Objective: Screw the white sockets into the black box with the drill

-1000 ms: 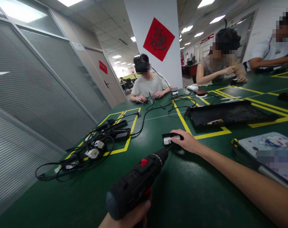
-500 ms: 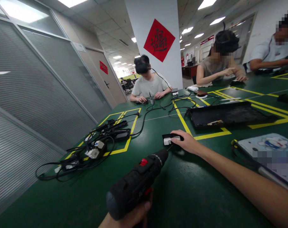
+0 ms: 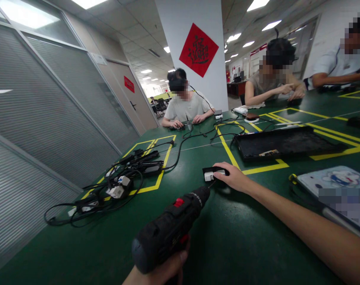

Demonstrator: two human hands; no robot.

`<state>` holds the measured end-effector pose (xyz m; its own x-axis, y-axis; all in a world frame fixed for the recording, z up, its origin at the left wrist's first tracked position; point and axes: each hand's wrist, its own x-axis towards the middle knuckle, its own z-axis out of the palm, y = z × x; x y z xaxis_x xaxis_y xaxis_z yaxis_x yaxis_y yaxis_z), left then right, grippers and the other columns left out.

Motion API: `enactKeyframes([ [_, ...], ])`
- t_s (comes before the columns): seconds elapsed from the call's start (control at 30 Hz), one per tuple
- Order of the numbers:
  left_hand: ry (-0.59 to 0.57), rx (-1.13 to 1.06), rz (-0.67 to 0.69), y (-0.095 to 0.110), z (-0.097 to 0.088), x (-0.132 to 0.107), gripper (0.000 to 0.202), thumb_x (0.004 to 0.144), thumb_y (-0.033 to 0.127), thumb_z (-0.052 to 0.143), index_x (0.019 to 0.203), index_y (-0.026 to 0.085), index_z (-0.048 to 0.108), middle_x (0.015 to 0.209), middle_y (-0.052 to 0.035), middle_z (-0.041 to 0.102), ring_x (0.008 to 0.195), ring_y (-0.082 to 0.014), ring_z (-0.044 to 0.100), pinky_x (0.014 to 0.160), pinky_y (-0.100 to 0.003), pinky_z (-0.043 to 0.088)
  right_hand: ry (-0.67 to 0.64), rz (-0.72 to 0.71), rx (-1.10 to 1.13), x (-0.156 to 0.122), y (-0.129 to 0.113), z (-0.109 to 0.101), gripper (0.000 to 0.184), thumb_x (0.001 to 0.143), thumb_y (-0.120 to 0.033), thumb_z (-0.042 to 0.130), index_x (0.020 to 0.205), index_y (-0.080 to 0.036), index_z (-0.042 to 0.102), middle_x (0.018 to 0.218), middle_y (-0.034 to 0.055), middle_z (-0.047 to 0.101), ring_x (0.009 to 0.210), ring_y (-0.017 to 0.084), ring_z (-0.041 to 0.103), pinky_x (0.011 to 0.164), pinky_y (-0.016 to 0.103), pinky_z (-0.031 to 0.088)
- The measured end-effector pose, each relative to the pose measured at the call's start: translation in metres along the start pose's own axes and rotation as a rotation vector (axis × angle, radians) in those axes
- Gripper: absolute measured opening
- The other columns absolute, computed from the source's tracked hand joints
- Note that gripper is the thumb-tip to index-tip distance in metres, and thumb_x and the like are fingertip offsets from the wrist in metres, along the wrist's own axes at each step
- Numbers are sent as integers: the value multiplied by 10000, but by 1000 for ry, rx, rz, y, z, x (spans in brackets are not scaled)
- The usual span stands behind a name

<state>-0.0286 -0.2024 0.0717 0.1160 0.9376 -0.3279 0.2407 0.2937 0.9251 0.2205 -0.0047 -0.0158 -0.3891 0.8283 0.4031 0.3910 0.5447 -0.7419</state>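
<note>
Tabletop [image 3: 105, 253] in dark green runs to a left edge slanting along the ribbed glass partition [image 3: 49, 103], and I read my margins from there. On that side a heap of black cables [image 3: 152, 168] and white blocks [image 3: 116, 192] lies partly inside yellow tape [image 3: 159, 183], well apart from the power drill [image 3: 168, 229]. I see green surface between heap and drill, and more between the drill and the right forearm [image 3: 295, 215], so there is sideways room on either flank. Past the forearm I have less: a flat case [image 3: 343, 178] with a cartoon print lies near it, and a shallow black tray [image 3: 304, 143] with a raised rim sits near the hand, on its far right.

My left hand [image 3: 165, 268] is wrapped around the drill's handle, most of the fingers hidden, with the tool aimed away and to the right. My right hand [image 3: 232, 177] pinches a small black-and-white piece [image 3: 209, 176], thumb on the near side, fingers over the far one. The piece pokes out to the left of that pinch, right at the end of the drill bit [image 3: 211, 185]; I can't tell whether the two touch. Across from me, a person in a light shirt [image 3: 187, 105] has both hands at the tabletop.
</note>
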Motion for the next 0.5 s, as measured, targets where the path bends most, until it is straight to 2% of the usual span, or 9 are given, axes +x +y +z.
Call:
enactKeyframes([
  [0.1, -20, -3, 33, 3, 0, 0, 262, 706, 310, 684, 895, 132, 657, 709, -71, 672, 697, -219, 654, 628, -271, 553, -6, 9, 0, 0, -2, -2, 276, 890, -319, 571, 1143, -208, 567, 1046, 27, 543, 917, 164, 529, 815, 267, 401],
  [0.3, -23, 30, 36, 1, -3, 4, 203, 684, 278, 698, 823, 135, 661, 708, -65, 675, 666, -205, 652, 636, -269, 553, -10, 3, 9, 0, -2, -2, 280, 896, -333, 559, 1146, -205, 566, 1068, 39, 539, 932, 174, 528, 834, 279, 397],
  [0.5, -28, 45, 48, 1, -3, 3, 177, 701, 255, 677, 826, 131, 668, 674, -56, 673, 610, -189, 644, 609, -263, 542, -15, 9, 8, -1, -1, -1, 286, 893, -341, 563, 1149, -213, 563, 1061, 30, 538, 928, 171, 527, 823, 274, 400],
])
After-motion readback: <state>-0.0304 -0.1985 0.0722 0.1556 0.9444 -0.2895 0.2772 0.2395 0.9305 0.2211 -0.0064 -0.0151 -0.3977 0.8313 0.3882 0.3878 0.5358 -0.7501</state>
